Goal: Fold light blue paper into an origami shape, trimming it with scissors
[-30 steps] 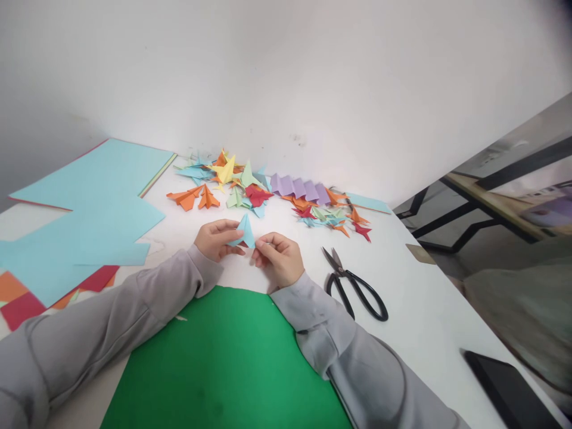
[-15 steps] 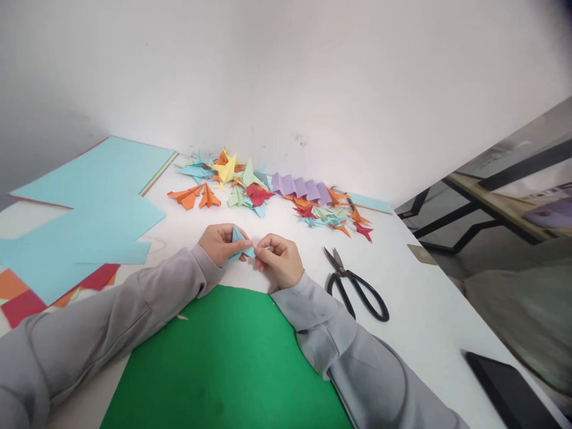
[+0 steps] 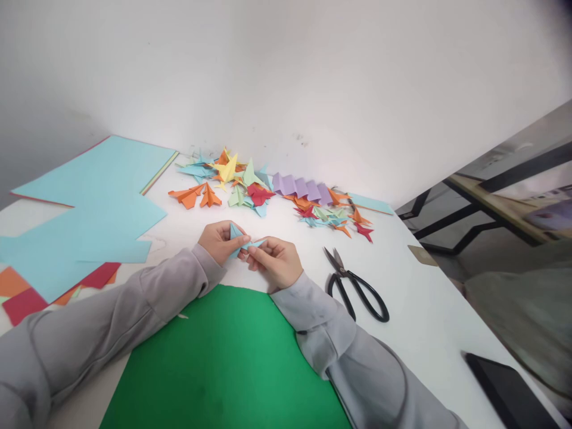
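Observation:
Between my two hands is a small folded light-blue paper piece (image 3: 235,233) with pointed ends. My left hand (image 3: 220,241) pinches its left side, thumb on top. My right hand (image 3: 277,260) is closed on its right part, the thumb and fingers at the fold near a thin tip. Some of the piece is hidden behind the fingers. Both hands are just above the white table, beyond the far edge of a green sheet (image 3: 223,363).
Folded paper shapes (image 3: 227,168) in several colours lie along the wall, with a purple pleated strip (image 3: 301,187). Black-handled scissors (image 3: 353,283) lie open to the right. Light-blue sheets (image 3: 84,229) cover the left side. A dark phone-like device (image 3: 509,387) rests near the right edge.
My right hand has shifted slightly left, closer to my left hand, with its thumb further in on the blue paper. A pointed tip of the paper now shows above the right thumb.

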The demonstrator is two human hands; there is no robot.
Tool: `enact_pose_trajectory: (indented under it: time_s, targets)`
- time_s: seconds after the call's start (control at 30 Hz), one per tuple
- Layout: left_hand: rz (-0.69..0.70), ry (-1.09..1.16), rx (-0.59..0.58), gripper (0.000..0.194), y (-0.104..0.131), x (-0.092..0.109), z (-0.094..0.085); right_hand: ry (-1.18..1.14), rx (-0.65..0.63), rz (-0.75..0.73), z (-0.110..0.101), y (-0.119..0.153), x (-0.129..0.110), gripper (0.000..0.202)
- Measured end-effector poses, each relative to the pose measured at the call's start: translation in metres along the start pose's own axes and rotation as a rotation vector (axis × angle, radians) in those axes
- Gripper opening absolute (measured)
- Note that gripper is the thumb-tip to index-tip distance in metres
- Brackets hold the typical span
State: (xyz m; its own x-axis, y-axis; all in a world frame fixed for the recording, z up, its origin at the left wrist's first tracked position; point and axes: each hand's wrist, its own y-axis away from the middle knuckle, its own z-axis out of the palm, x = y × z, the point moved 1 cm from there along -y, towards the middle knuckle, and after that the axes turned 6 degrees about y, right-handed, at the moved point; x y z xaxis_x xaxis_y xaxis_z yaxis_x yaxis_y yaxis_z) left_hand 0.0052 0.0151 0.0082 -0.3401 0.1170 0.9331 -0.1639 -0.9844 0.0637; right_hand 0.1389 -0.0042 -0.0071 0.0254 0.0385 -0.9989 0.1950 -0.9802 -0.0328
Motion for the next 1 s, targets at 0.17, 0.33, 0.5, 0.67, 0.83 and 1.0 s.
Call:
enact_pose_trajectory:
  time_s: [0.17,0.33,0.5,0.67,0.83,1.0]
  targets:
    - [-0.032,0.027,0.001,0.039,-0.0013,-0.0014,-0.0007,0.004,-0.004,0.008,-0.0024,0.0005,0.0003,0.031]
    - [-0.042,0.023,0.0,0.04,-0.0018,-0.0033,-0.002,0.012,-0.029,0.002,-0.0033,0.0002,0.0015,0.035]
    - [-0.02,0.035,0.008,0.038,-0.0035,-0.0063,-0.0025,0.01,-0.016,0.004,-0.0026,-0.0013,0.0046,0.036]
    - [0.002,0.029,0.027,0.038,-0.0047,-0.0062,-0.0038,-0.004,-0.008,0.038,-0.0032,-0.0018,0.0027,0.037]
    - [0.005,0.02,0.022,0.035,-0.0044,-0.0049,-0.0041,0.058,0.007,0.038,-0.0018,-0.0005,-0.0011,0.039]
    - [0.025,-0.005,0.033,0.032,-0.0028,-0.0027,-0.0013,0.075,0.021,0.053,-0.0004,-0.0002,0.0006,0.036]
